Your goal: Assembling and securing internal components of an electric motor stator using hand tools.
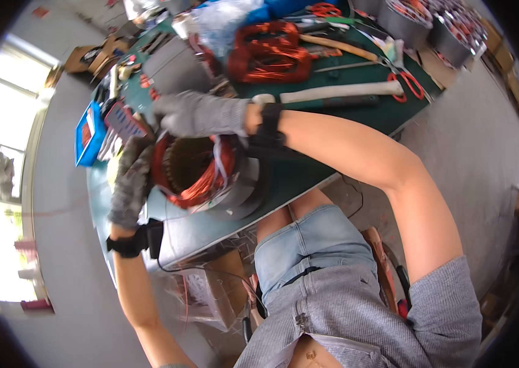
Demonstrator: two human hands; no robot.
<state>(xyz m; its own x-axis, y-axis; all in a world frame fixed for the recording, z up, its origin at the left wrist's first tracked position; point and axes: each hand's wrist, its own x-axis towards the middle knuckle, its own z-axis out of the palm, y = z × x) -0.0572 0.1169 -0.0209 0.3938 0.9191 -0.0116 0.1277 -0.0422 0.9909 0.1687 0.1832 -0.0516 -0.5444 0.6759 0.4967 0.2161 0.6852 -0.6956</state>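
Observation:
A motor stator [235,190] stands on the green table in front of me, a grey metal ring with red-brown copper windings [201,190] around its open bore. White sleeving or tape [219,161] runs over the windings on its right side. My left hand [129,184], in a grey work glove, is at the stator's left rim with its fingers bent inward. My right hand [195,115], also gloved, reaches across the far rim with its fingers curled closed. Both hands' fingertips are close together at the far left; blur and the gloves hide what they pinch.
Bundled copper coils [271,55] lie farther back. Right of them are a white-handled mallet [342,92], red-handled scissors [415,86] and a wooden-handled tool [345,48]. A blue bin [89,135] sits at the left edge, with a grey cylinder [176,67] behind the hands.

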